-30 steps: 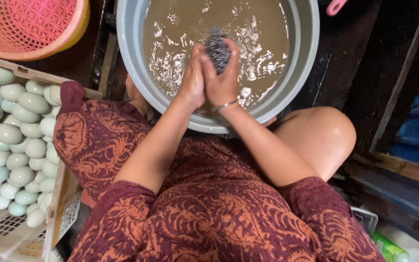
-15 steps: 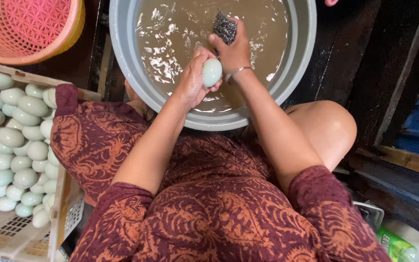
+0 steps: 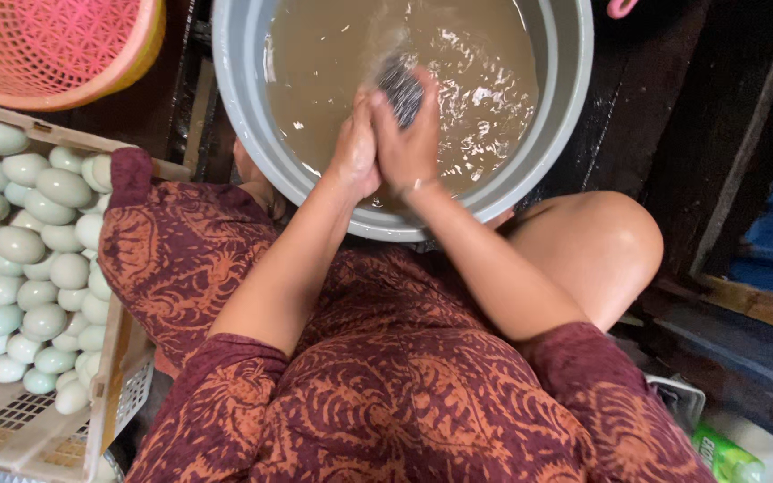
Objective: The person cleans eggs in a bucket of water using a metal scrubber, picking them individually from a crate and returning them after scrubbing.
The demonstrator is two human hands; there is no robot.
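Egg, in view 0.5 s ago, now hidden between pressed-together hands. Right hand clamps scourer against left hand over basin; scrubbing resumes.

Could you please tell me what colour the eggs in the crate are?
The eggs are pale green to bluish-white, seen in the head view, on the left.

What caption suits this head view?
Both hands, left and right, press a scrubber together over a basin of murky water, eggs alongside.
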